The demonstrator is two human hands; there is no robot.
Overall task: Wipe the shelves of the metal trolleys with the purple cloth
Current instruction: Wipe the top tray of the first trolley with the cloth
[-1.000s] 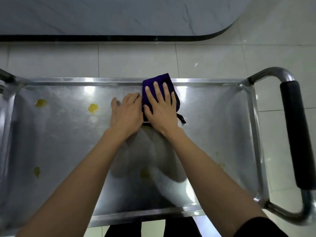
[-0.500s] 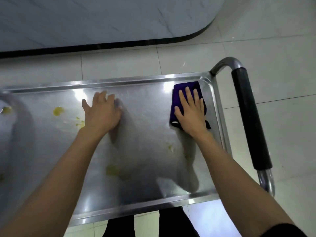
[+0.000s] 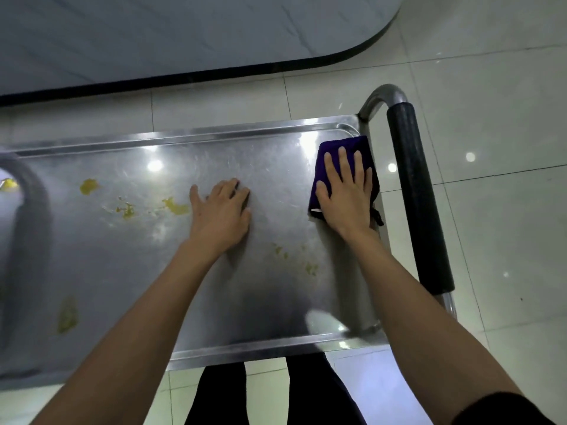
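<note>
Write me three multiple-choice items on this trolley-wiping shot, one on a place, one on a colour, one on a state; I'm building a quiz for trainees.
1. Where on the trolley shelf does the purple cloth lie?
A. Far right corner, beside the handle
B. Middle of the shelf
C. Near left corner

2. What colour are the stains on the shelf?
A. Red
B. Yellow
C. Blue

3. How is the right hand on the cloth?
A. Lifted clear of it
B. Balled in a fist round it
C. Flat on it, fingers spread

Answers: 1 A, the cloth sits against the shelf's far right rim next to the black handle grip. 2 B, yellowish smears dot the metal. 3 C, straight fingers press the cloth down.
</note>
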